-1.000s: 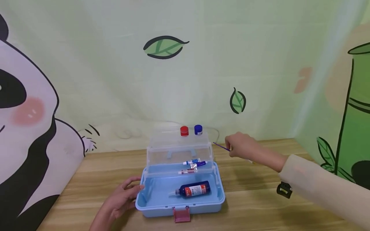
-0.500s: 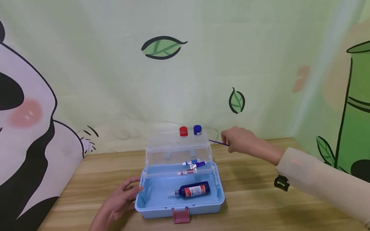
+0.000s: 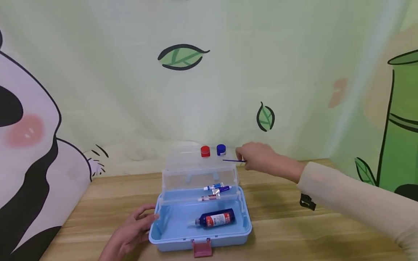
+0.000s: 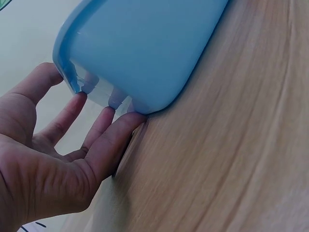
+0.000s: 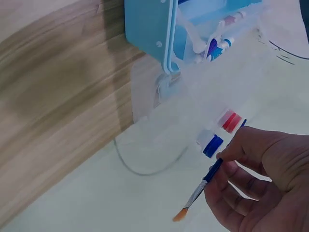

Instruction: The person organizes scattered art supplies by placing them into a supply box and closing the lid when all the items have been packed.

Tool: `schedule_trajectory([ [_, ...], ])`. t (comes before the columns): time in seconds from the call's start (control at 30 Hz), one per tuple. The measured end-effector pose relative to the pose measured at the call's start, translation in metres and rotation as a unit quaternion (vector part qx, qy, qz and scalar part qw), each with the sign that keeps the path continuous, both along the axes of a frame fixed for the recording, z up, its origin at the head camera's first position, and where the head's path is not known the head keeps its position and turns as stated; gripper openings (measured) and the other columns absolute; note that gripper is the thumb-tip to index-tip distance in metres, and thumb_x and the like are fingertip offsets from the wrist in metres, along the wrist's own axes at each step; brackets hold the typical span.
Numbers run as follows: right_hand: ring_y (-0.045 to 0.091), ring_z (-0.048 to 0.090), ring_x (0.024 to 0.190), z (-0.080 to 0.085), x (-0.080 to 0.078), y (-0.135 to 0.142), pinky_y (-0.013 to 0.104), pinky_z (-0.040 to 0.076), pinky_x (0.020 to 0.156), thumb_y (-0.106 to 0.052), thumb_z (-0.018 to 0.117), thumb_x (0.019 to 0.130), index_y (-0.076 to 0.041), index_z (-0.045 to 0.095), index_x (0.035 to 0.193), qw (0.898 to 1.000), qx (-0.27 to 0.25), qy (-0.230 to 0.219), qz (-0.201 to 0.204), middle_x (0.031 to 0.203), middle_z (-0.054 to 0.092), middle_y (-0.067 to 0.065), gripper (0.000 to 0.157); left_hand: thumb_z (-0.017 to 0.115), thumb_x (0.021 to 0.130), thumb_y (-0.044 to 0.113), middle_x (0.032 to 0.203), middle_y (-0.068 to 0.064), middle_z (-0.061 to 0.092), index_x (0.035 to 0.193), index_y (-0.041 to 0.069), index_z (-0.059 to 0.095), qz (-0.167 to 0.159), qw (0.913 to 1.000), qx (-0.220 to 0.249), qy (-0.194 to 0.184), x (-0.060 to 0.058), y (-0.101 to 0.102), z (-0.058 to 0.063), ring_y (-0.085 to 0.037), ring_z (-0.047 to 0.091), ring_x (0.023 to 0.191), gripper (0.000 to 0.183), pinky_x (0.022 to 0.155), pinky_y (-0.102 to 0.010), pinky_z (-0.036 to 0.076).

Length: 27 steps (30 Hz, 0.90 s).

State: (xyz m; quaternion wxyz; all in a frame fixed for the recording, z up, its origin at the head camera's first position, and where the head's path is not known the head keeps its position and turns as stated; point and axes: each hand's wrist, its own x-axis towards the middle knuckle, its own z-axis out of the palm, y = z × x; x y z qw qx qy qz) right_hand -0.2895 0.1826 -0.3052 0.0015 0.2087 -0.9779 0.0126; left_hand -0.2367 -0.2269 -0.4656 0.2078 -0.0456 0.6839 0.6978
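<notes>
My left hand [image 3: 134, 226] rests at the left end of a light blue plastic box [image 3: 228, 239], its spread fingertips touching the outer wall. Between thumb and fingers my right hand [image 3: 264, 159] pinches a paintbrush [image 5: 212, 171] with a dark blue handle and orange bristles. It hovers at the right of the raised clear lid tray. On the top tray stand a red-capped jar [image 3: 205, 151] and a blue-capped jar [image 3: 221, 150], left of the brush. Several paint tubes [image 3: 213, 186] lie on the lower tray. A dark blue bottle [image 3: 217, 218] lies on its side in the box.
A pink latch [image 3: 202, 248] hangs at the box's front. Wooden tabletop [image 3: 281, 224] extends on both sides. Close behind the box stands a pale green printed backdrop [image 3: 130, 90] with leaves and a panda.
My right hand has moved left with the paintbrush, toward the two jars, and the brush now lies nearly level. The left hand stays at the box. The head view has shifted slightly.
</notes>
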Motion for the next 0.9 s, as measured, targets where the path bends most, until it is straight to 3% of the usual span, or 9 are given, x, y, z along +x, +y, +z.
schedule_trajectory([
  [0.27, 0.018, 0.061, 0.081, 0.003, -0.017, -0.016, 0.030, 0.055, 0.067, -0.006, 0.076, 0.089, -0.010, 0.071, 0.105, 0.999, -0.002, 0.020, 0.028, 0.093, 0.068, 0.002, 0.018, 0.072, 0.096, 0.023, 0.123, -0.013, 0.062, 0.138, 0.013, 0.051, 0.000, 1.0000, 0.005, 0.006, -0.004, -0.003, -0.001, -0.024, 0.065, 0.099, 0.048, 0.082, -0.047, 0.058],
  [0.6, 0.019, 0.064, 0.090, -0.002, -0.035, -0.037, 0.031, 0.057, 0.079, -0.009, 0.076, 0.090, -0.012, 0.073, 0.107, 0.997, -0.022, -0.009, 0.071, 0.100, 0.072, 0.004, 0.017, 0.072, 0.096, 0.023, 0.129, -0.017, 0.060, 0.142, 0.009, 0.047, -0.002, 0.9999, 0.005, -0.012, 0.001, -0.003, -0.001, -0.026, 0.064, 0.103, 0.055, 0.085, -0.051, 0.057],
  [0.9, 0.019, 0.062, 0.090, 0.013, -0.056, -0.056, 0.028, 0.056, 0.081, -0.006, 0.072, 0.092, -0.009, 0.073, 0.112, 0.991, -0.036, -0.052, 0.115, 0.099, 0.070, 0.004, 0.020, 0.072, 0.096, 0.023, 0.129, -0.017, 0.060, 0.143, 0.008, 0.045, 0.008, 0.9999, -0.008, -0.010, 0.000, 0.002, 0.001, -0.027, 0.064, 0.104, 0.056, 0.085, -0.050, 0.057],
])
